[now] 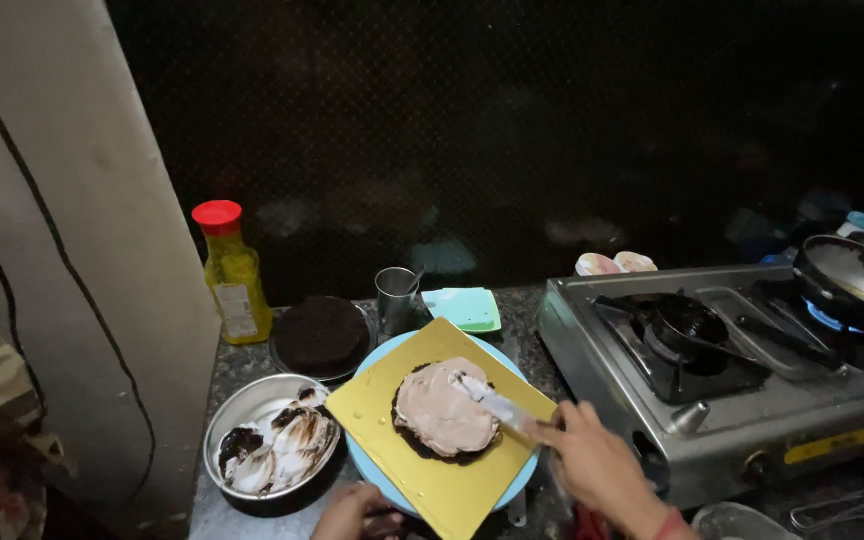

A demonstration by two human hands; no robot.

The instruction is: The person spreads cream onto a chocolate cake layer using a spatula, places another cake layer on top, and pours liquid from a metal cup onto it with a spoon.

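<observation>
The right hand [597,462] has its fingers closed round a spatula [492,402], blade lying on the pale frosting of a dark round cake [444,412]. The cake sits on a yellow board [452,490] over a blue plate [522,478] near the counter's front edge. The left hand [350,512] touches the board's front corner; its finger spread cannot be told. A steel bowl [252,400] of frosting stands just left.

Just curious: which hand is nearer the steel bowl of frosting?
Left hand, low beside the steel bowl, just right of it. Right hand is farther right, past the cake.

Home kitchen: gas stove [742,400], lit burner [832,318], stone counter [252,370].
</observation>
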